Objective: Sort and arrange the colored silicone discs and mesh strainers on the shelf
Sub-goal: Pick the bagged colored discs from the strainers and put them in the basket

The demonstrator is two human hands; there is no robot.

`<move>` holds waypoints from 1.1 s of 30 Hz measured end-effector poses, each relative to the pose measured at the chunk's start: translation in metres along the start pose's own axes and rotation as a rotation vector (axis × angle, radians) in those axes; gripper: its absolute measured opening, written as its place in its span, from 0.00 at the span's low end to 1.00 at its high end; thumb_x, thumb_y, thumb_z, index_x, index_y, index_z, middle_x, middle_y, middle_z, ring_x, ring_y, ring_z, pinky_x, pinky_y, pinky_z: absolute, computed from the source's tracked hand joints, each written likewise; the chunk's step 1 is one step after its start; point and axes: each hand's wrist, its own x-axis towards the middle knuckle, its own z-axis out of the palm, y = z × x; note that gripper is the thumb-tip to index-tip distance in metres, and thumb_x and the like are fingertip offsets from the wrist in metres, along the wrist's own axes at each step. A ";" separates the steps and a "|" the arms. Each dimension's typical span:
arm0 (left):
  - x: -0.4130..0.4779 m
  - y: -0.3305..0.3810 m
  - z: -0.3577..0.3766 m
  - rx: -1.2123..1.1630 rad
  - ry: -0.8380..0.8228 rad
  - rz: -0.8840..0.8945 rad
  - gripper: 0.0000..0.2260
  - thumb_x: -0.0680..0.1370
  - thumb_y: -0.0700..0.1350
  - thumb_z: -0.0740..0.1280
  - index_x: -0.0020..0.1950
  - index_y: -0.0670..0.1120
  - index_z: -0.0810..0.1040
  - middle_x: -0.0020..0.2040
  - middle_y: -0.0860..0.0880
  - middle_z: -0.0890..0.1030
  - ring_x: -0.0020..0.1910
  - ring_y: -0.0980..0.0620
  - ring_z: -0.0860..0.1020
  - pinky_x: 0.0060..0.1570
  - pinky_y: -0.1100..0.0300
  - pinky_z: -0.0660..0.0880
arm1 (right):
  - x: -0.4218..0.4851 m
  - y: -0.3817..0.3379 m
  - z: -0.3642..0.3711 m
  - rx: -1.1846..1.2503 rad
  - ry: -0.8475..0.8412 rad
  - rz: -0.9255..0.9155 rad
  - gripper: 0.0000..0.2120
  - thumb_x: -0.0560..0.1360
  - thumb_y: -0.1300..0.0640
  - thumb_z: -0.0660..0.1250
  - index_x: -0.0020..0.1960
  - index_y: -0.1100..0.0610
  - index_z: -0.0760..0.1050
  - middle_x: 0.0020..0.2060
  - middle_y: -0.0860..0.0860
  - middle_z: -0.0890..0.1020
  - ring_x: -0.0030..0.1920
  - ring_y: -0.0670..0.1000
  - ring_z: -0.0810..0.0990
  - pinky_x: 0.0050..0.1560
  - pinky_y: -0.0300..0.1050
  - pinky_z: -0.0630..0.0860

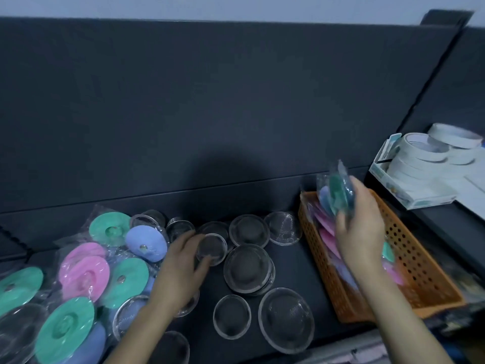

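Your left hand (183, 258) curls fingers and thumb round the rim of a small mesh strainer (212, 248) on the dark shelf (294, 271), among other strainers (248, 269). Your right hand (359, 227) grips a bunch of bagged green and blue silicone discs (337, 191), upright over the orange basket (420, 264).

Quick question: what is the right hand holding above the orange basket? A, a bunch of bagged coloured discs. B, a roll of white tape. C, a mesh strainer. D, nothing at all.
A: the right hand grips a bunch of bagged green and blue discs above the orange basket, while the left hand pinches a small mesh strainer.
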 end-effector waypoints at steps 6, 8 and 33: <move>0.000 -0.024 -0.019 0.103 -0.005 -0.118 0.20 0.73 0.41 0.72 0.64 0.40 0.76 0.66 0.41 0.72 0.66 0.42 0.70 0.65 0.53 0.65 | -0.011 0.061 0.023 -0.424 -0.429 0.005 0.27 0.69 0.59 0.70 0.65 0.65 0.66 0.61 0.66 0.71 0.61 0.68 0.69 0.57 0.66 0.71; -0.002 -0.035 -0.023 0.172 -0.001 -0.127 0.20 0.71 0.40 0.73 0.61 0.39 0.77 0.64 0.38 0.73 0.64 0.38 0.71 0.64 0.49 0.67 | -0.023 0.062 0.028 -0.512 -0.568 0.017 0.37 0.69 0.41 0.69 0.68 0.63 0.64 0.65 0.65 0.69 0.66 0.67 0.66 0.60 0.66 0.69; -0.023 -0.102 -0.066 0.438 -0.390 -0.409 0.46 0.65 0.64 0.73 0.76 0.55 0.54 0.78 0.43 0.43 0.75 0.36 0.49 0.71 0.42 0.54 | -0.089 -0.069 0.067 0.048 -0.686 -0.205 0.26 0.74 0.50 0.68 0.69 0.58 0.69 0.70 0.55 0.68 0.74 0.55 0.59 0.73 0.48 0.55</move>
